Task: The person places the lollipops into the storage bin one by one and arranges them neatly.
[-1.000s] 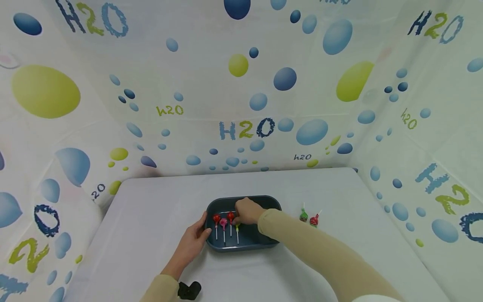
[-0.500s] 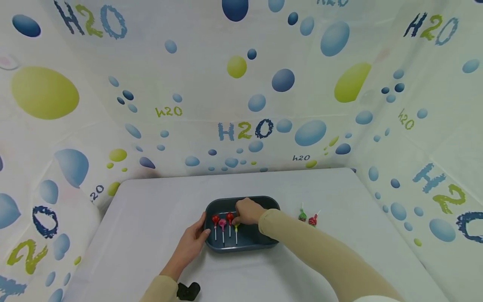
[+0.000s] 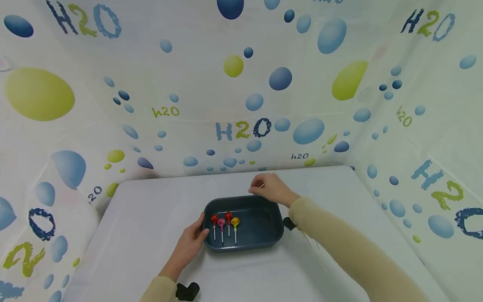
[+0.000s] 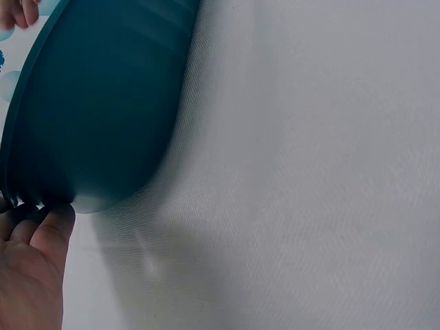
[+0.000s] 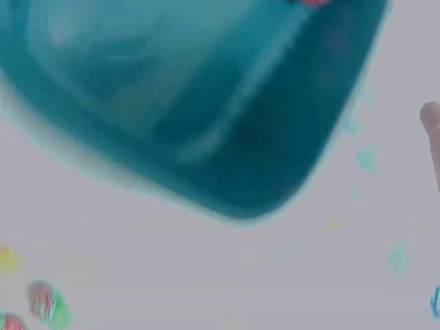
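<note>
My left hand (image 3: 190,239) grips the left end of a dark blue-green tray (image 3: 258,226), thumb at the rim; the left wrist view shows the fingers against the tray's end. Inside its left half lie lollipops in a row, sticks toward me: a red lollipop (image 3: 214,219), a pink lollipop (image 3: 221,224), another red lollipop (image 3: 228,216) and a yellow lollipop (image 3: 235,222). Over the tray's back rim, toward the right, is my right hand (image 3: 272,188), fingers loosely bent, with no lollipop showing in it.
Right of the tray, more lollipops lie on the white table (image 3: 151,209), mostly behind the right forearm; the right wrist view shows a green-and-red lollipop (image 5: 48,302) and a yellow one (image 5: 8,260). A patterned sheet (image 3: 200,75) hangs behind the table.
My right hand has come away from the yellow lollipop, up and to the right past the tray's back rim. The yellow lollipop stays in the tray. The left hand keeps its hold.
</note>
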A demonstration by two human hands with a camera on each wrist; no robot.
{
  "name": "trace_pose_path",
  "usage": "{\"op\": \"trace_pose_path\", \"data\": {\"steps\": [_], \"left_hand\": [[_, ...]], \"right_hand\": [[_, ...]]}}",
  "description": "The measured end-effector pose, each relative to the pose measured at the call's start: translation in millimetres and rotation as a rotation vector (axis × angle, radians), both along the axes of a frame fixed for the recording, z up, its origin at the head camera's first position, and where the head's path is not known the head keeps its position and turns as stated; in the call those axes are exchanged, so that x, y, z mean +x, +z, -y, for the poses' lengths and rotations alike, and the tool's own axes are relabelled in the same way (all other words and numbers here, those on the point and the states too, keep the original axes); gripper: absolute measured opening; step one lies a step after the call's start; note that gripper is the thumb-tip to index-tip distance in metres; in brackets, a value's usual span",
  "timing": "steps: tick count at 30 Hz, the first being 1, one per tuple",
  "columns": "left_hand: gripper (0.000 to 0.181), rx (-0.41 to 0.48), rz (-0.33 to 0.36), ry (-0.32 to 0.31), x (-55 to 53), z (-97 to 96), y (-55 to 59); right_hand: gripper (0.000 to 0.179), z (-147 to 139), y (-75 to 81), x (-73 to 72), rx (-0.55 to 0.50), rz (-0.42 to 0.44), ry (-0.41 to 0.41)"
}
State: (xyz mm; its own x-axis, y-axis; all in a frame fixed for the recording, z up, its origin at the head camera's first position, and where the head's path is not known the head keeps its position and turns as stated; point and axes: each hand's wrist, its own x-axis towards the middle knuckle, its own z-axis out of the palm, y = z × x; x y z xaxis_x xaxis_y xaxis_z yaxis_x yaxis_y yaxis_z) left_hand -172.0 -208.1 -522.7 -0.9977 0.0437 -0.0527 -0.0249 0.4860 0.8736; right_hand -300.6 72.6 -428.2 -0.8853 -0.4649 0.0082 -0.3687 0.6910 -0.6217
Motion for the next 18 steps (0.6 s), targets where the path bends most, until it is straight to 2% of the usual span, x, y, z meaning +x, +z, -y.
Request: {"op": "trace_pose_path", "data": {"steps": [4,8,14,18], "left_hand": [[0.063,-0.014,0.016,0.002,-0.7,1.5,-1.0],[0.063,-0.029,0.017,-0.003,-1.6,2.7,-0.7],[0.063,-0.028,0.016,-0.020,-2.8,3.3,-0.1],[0.063,-0.027,0.015,-0.034,-4.2,2.7,-0.8]], "right_hand": [[0.026,-56,13.3,-5.3,-0.088,-0.033,-0.134],[0.035,-116,15.8,-6.7,-0.086,-0.035,-0.263],[0.039,-181,7.1,-3.3,-0.062,-0.032,-0.389],[0.035,-198,-7.8,5.8,0.004,-0.026,-0.395]]}}
